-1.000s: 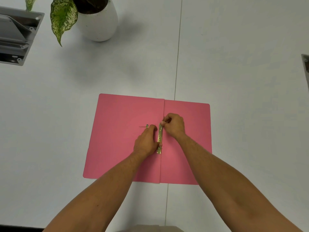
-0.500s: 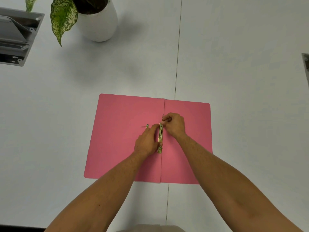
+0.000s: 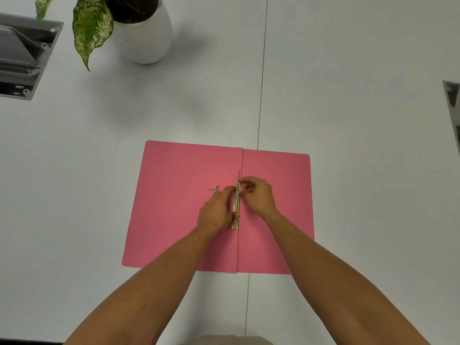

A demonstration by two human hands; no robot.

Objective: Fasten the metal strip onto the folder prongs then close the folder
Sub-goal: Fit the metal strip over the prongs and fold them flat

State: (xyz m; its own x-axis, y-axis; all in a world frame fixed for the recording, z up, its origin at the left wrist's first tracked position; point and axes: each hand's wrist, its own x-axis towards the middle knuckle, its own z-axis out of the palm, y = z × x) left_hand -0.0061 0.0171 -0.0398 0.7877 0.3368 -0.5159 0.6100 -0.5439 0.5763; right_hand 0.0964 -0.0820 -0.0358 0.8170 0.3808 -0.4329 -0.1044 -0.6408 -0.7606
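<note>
Pink folder (image 3: 174, 207) lies open near the desk's (image 3: 348, 95) front edge. Along its centre fold sits the metal strip (image 3: 236, 207); the left hand (image 3: 216, 212) pinches its near part, the right hand (image 3: 256, 195) its far end.

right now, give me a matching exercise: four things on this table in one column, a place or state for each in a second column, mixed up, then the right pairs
Things
1. pink folder
2. metal strip
3. plant pot
4. small loose fastener piece

Places or states
A. on the folder's left flap, beside the left hand
B. lying open and flat
C. far left part of the table
D. along the folder's fold, between both hands

Pairs: 1-B, 2-D, 3-C, 4-A
</note>
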